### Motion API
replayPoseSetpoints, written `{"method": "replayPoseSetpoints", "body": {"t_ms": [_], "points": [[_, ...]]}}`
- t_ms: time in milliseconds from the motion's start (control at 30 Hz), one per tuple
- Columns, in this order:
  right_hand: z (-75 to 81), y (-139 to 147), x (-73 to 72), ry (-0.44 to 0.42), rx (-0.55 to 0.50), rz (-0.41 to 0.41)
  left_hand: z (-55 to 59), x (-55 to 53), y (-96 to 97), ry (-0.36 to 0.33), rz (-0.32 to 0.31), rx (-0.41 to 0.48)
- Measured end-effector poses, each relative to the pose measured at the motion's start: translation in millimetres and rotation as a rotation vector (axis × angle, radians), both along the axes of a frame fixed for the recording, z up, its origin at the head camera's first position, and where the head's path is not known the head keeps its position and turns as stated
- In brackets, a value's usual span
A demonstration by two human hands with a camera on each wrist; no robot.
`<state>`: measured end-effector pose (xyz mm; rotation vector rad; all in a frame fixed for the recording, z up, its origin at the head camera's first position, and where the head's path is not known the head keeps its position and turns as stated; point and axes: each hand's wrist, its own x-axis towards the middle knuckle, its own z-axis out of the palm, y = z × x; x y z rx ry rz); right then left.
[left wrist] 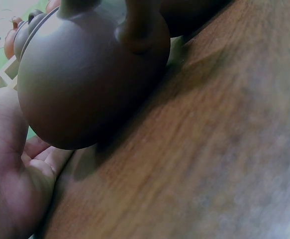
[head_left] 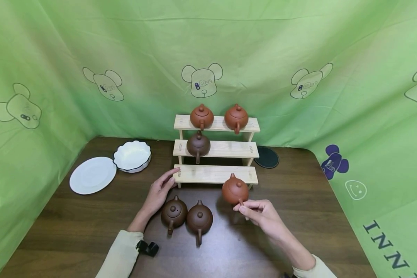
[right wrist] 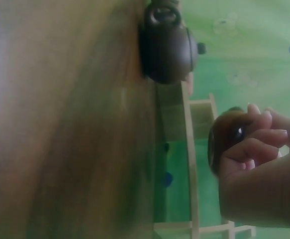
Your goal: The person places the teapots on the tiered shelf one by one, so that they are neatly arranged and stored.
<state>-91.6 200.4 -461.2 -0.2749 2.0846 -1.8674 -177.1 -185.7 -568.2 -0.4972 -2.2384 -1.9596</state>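
Note:
My right hand (head_left: 264, 216) pinches the handle of a reddish-brown teapot (head_left: 235, 191), held up by the front right of the lowest step of a wooden three-step stand (head_left: 208, 174). The pot's spout points away. My left hand (head_left: 158, 195) touches the left end of that step with its fingers extended. Nearer me, two dark brown teapots, one left (head_left: 174, 213) and one right (head_left: 199, 219), sit side by side on the table. One dark teapot (head_left: 198, 145) sits on the middle step; two reddish teapots, left (head_left: 202, 116) and right (head_left: 236, 117), occupy the top.
At the table's left lie a white oval plate (head_left: 92, 175) and a white scalloped dish (head_left: 132, 155) with a dark rim. A dark round coaster (head_left: 266, 157) lies beside the stand's right side. Green printed cloth (head_left: 257, 46) surrounds the wooden table (head_left: 309, 200).

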Motion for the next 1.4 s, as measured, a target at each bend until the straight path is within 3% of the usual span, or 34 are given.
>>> {"method": "replayPoseSetpoints", "body": {"t_ms": [67,200,267,333,500,533,667,767,1033,1167,1400], "points": [[1.5,-0.1,-2.6,0.008,0.005,-0.012,-2.3,-1.4,-0.3,0.003,0.004,-0.004],[3.0,-1.9,-7.9,0.031,0.005,-0.032,15.2,5.7,4.9,-0.066,0.03,-0.031],[3.6,-3.5,-10.7,0.044,-0.006,-0.046,13.6,4.5,3.7,-0.116,0.028,-0.027],[4.8,-5.3,-13.7,0.066,-0.011,-0.062,11.4,3.0,2.7,-0.122,0.019,-0.019],[9.8,-8.5,-23.0,0.128,0.013,-0.108,5.6,0.9,1.4,-0.032,-0.004,0.002],[11.0,-8.9,-25.0,0.137,0.021,-0.118,7.4,2.0,2.1,-0.055,0.002,0.008],[15.4,-11.0,-32.3,0.167,0.037,-0.158,-11.9,-6.8,-3.8,-0.052,-0.005,0.014],[17.8,-13.6,-37.7,0.184,0.042,-0.175,-14.4,-8.2,-4.3,-0.036,-0.012,0.011],[21.7,-22.6,-53.2,0.206,0.054,-0.262,2.4,-0.4,1.2,-0.006,-0.003,0.012],[21.8,-27.1,-62.5,0.224,0.036,-0.296,4.5,-0.1,1.2,-0.017,0.005,-0.008],[21.6,-37.2,-76.5,0.232,0.006,-0.318,20.4,9.8,6.2,-0.043,0.031,-0.032]]}}
